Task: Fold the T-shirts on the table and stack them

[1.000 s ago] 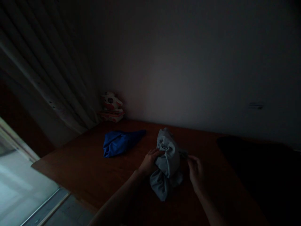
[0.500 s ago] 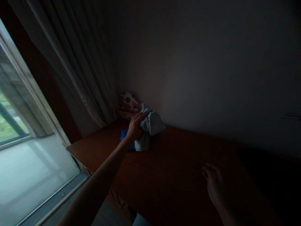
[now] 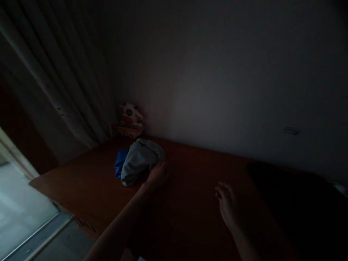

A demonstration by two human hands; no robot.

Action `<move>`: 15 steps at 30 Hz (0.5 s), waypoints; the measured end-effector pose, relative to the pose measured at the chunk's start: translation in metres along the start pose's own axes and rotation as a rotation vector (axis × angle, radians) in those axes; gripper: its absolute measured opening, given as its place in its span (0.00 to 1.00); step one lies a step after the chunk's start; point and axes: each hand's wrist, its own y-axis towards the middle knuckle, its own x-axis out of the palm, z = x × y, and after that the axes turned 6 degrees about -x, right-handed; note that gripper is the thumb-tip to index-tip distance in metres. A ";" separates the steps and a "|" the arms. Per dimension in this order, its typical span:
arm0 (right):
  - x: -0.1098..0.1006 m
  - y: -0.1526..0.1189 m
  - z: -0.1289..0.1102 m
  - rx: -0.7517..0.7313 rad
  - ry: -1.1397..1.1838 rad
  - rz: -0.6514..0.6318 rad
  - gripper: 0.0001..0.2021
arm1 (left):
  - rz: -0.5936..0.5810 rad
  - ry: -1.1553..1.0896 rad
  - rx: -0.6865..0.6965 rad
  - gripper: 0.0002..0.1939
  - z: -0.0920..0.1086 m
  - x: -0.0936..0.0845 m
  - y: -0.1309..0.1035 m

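A crumpled grey cloth [image 3: 141, 157] lies on the brown wooden tabletop [image 3: 190, 174], with a blue cloth [image 3: 121, 163] showing at its left side. Beside the grey cloth's lower right edge is my left hand [image 3: 158, 174], low over the wood; its fingers are dim, and whether they touch the cloth is unclear. My right hand [image 3: 227, 201] hovers over the table farther right, holding nothing, its fingers loosely bent and apart.
Against the wall at the back left stands a red and white cow-shaped object [image 3: 129, 119]. A curtain [image 3: 62, 79] hangs at the left. A large black object [image 3: 293, 203] covers the table's right side.
My left hand has come off the top of the grey cloth and moved right and down beside it. The cloth now lies lower and flatter. The view has turned right.
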 end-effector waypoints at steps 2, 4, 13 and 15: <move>0.002 -0.001 -0.002 -0.013 0.024 -0.002 0.21 | 0.029 -0.002 -0.086 0.23 -0.018 0.000 0.006; 0.005 0.001 -0.004 -0.032 0.037 -0.014 0.20 | 0.055 0.012 -0.142 0.22 -0.030 0.001 0.012; -0.001 0.025 -0.006 -0.134 0.000 0.040 0.16 | -0.081 -0.084 0.409 0.17 0.049 0.048 0.002; -0.006 0.027 -0.005 -0.139 -0.066 0.033 0.15 | -0.152 -0.199 0.503 0.16 0.061 0.052 -0.001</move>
